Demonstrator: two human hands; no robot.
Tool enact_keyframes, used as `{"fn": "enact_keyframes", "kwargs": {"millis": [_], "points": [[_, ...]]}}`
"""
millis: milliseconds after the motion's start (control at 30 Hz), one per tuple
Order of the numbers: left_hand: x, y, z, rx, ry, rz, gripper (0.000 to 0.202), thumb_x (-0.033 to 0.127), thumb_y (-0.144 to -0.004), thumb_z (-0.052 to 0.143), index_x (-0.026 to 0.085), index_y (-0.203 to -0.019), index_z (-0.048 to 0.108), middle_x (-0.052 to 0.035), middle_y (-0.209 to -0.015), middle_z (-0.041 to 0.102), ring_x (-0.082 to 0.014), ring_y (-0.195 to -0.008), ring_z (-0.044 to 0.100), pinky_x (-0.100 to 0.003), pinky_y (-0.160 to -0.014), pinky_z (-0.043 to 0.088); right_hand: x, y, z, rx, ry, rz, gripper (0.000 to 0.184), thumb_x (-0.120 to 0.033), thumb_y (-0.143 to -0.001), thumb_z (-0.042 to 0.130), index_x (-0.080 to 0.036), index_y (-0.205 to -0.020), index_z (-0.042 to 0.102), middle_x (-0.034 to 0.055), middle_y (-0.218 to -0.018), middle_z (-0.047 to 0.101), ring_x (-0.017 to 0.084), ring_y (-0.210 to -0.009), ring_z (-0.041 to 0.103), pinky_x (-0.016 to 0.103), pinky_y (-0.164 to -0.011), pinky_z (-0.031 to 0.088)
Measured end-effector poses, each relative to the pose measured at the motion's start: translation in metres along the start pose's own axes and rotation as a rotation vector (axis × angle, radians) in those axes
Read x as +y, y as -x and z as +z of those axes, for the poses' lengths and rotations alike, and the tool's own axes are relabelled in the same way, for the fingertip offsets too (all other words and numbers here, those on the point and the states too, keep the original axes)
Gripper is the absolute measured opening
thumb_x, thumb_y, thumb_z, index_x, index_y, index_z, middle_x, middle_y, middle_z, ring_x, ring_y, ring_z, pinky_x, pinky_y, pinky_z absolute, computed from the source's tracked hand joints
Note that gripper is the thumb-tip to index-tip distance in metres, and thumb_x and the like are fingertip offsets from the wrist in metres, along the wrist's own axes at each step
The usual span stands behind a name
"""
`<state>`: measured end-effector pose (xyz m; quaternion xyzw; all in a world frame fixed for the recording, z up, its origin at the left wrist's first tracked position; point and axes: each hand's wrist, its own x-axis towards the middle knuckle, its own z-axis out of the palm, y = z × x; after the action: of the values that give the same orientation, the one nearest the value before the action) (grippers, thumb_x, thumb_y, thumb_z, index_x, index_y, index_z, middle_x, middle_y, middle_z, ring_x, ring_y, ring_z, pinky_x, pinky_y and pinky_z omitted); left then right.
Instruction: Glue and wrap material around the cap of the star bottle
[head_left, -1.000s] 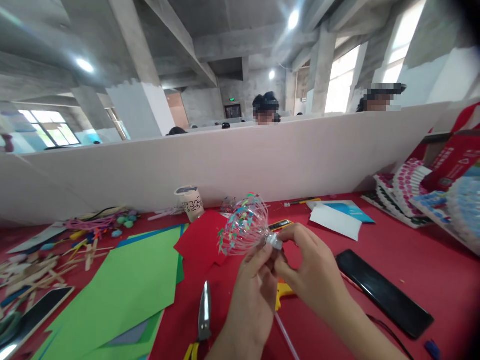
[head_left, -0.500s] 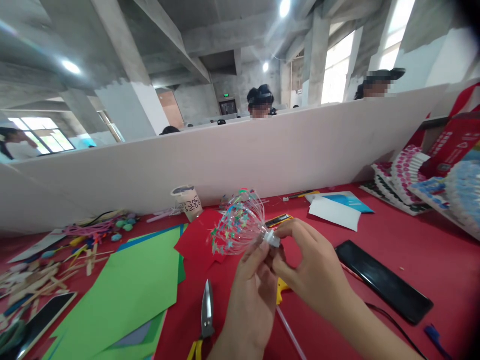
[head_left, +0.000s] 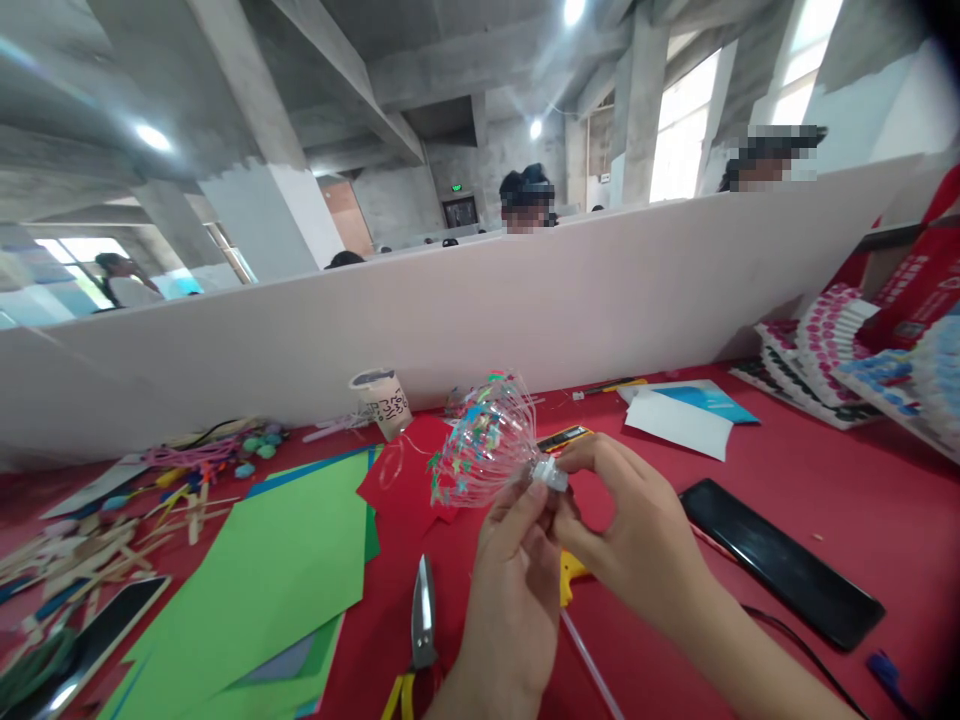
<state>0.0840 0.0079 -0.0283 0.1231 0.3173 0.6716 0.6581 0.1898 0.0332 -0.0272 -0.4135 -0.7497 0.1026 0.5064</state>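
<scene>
Both hands are together above the red table, on a spray of clear looped strands (head_left: pixel 487 450) dotted with small coloured stars. My left hand (head_left: pixel 517 570) grips the strands' gathered end, near a whitish, silvery base (head_left: pixel 550 474). The thumb and fingers of my right hand (head_left: pixel 622 510) are closed on that same base from the right. What the base is made of I cannot make out. Below the hands a yellow thing (head_left: pixel 571 575) shows in part, with a translucent stick (head_left: pixel 592 660) near it. Scissors (head_left: pixel 424 615) with yellow handles lie left of my left wrist.
Green paper sheets (head_left: pixel 300 560) and red paper (head_left: pixel 409 480) lie to the left, past them wooden sticks (head_left: pixel 82 550). A marked cup (head_left: pixel 382 405) stands by the white partition (head_left: pixel 450 310). At right lie a black phone (head_left: pixel 780 560) and white paper (head_left: pixel 679 425). People sit beyond the partition.
The view has shifted slightly, so most things appear a little further right. Both hands keep their hold on the starred strands and base, with hardly any change in grip.
</scene>
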Motion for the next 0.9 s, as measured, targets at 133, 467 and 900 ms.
{"fn": "enact_keyframes", "kwargs": {"millis": [133, 467, 900], "points": [[-0.0002, 0.0, 0.001, -0.04, -0.004, 0.0, 0.014, 0.014, -0.071, 0.072, 0.013, -0.085, 0.071, -0.0043, -0.084, 0.07, -0.0114, -0.076, 0.064, -0.019, -0.07, 0.052, 0.0004, 0.0, 0.0007, 0.003, 0.002, 0.003, 0.022, -0.005, -0.069, 0.053, -0.021, -0.084, 0.05, 0.0005, -0.081, 0.059, 0.016, -0.076, 0.055, 0.027, -0.068, 0.044], [-0.0013, 0.0007, -0.0006, -0.067, 0.004, 0.039, 0.012, 0.012, -0.07, 0.072, 0.015, -0.082, 0.071, -0.0028, -0.082, 0.069, -0.0099, -0.074, 0.063, -0.018, -0.069, 0.051, 0.0039, 0.0004, 0.0047, 0.012, -0.026, 0.018, 0.019, -0.008, -0.071, 0.053, -0.021, -0.084, 0.05, 0.0015, -0.082, 0.061, 0.017, -0.078, 0.058, 0.029, -0.069, 0.047], [0.0023, 0.0013, 0.0017, -0.085, -0.011, 0.04, 0.012, 0.013, -0.074, 0.069, 0.014, -0.086, 0.071, -0.003, -0.084, 0.07, -0.0096, -0.076, 0.063, -0.019, -0.071, 0.051, 0.0045, 0.0014, 0.0044, 0.021, -0.047, -0.014, 0.018, -0.008, -0.072, 0.055, -0.02, -0.085, 0.05, 0.0004, -0.084, 0.059, 0.015, -0.079, 0.056, 0.027, -0.07, 0.046]]}}
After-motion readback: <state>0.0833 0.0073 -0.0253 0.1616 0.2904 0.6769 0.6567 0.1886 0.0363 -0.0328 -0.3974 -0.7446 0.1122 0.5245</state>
